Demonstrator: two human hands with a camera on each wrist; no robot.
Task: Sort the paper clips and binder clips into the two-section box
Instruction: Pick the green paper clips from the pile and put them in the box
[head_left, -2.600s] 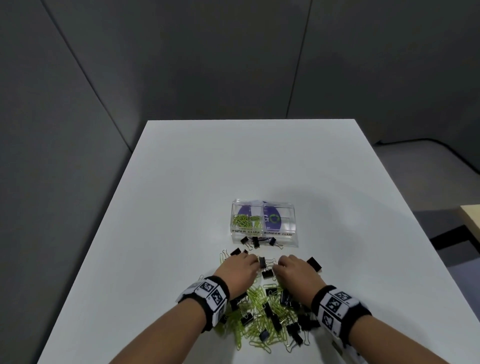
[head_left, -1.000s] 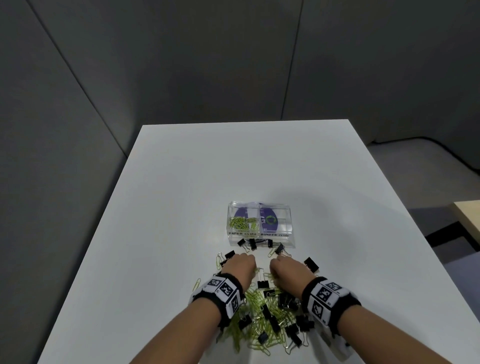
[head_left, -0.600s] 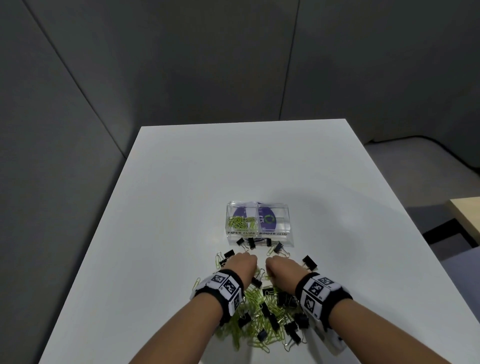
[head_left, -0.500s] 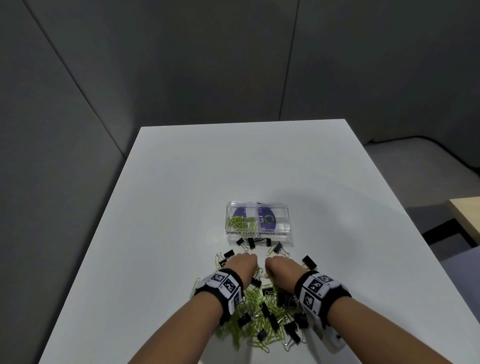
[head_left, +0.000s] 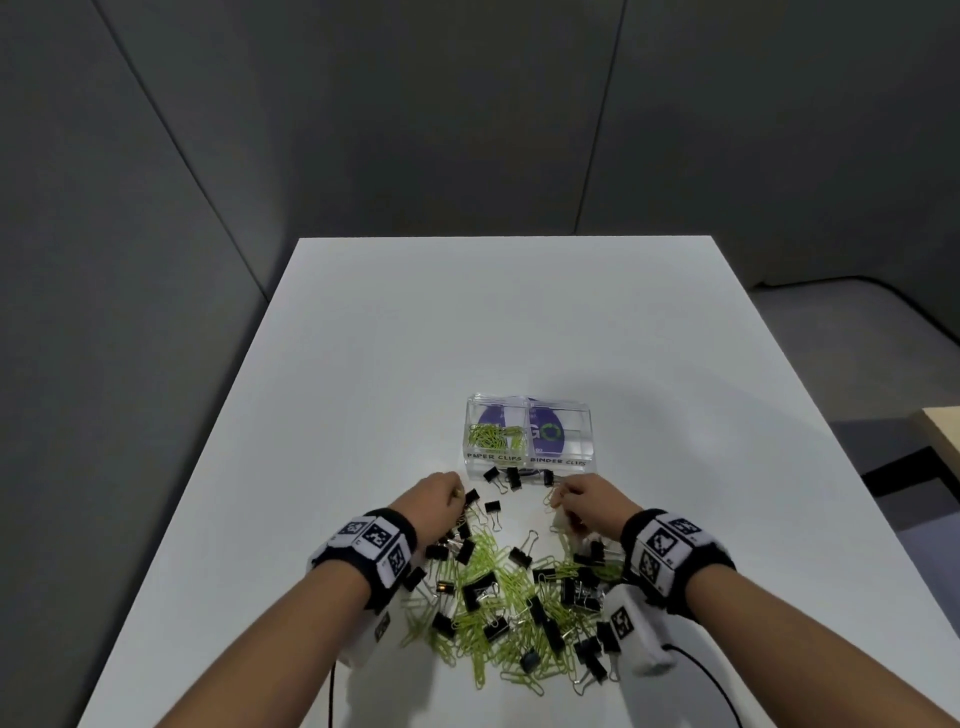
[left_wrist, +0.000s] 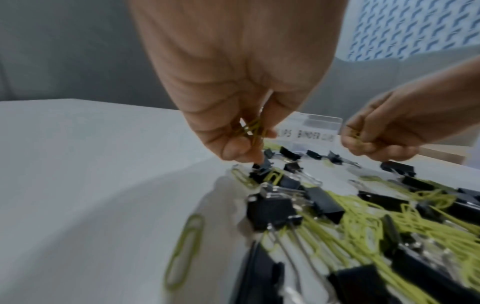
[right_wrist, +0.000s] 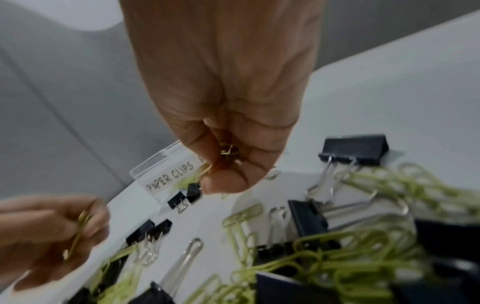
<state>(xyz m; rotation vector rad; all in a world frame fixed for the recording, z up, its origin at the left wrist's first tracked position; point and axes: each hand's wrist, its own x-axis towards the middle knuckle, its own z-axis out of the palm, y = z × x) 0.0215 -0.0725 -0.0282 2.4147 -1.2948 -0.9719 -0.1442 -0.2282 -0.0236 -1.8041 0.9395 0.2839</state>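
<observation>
Just this side of the clear two-section box, both hands hover over the far edge of the mixed pile on the white surface. The left hand pinches a few yellow-green paper clips; the right hand pinches something small, apparently a clip. The box's paper-clip section, its left one, lies straight ahead of the left hand, nearer to it than to the right.

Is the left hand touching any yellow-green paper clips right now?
Touching. The left wrist view shows the left hand pinching yellow-green paper clips between thumb and fingers, lifted above the pile.
</observation>
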